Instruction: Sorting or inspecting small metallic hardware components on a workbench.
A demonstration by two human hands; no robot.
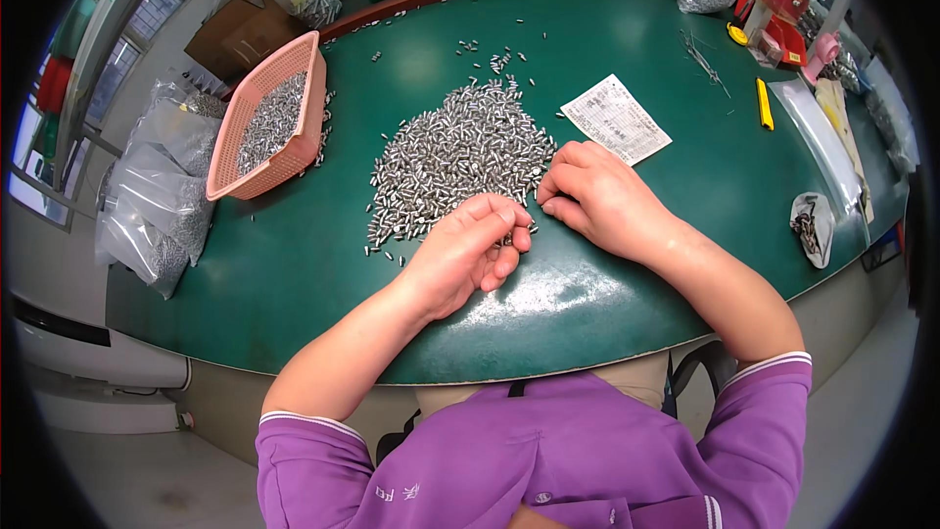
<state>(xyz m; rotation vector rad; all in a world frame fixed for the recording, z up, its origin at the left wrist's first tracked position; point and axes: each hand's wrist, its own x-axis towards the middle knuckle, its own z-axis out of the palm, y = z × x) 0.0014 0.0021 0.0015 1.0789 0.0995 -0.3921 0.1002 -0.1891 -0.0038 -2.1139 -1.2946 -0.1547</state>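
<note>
A broad heap of small silvery metal cylinders (pixel 450 152) lies on the green tabletop in front of me. At its near edge my left hand (pixel 477 240) is turned partly palm up, fingers curled and thumb against the index finger. A cylinder or two show by its fingertips; whether it grips any is hidden. My right hand (pixel 599 194) rests at the heap's right edge, knuckles up, with thumb and fingers pinched together. What sits in that pinch is too small to tell. The two hands are close but apart.
A pink plastic basket (pixel 315 103) of similar cylinders stands left, beside filled clear bags (pixel 147 211). A printed paper slip (pixel 617 120) lies beyond my right hand. Further right are a yellow cutter (pixel 764 104), flat plastic bags (pixel 818 137) and a small white pouch (pixel 812 225) of dark pieces.
</note>
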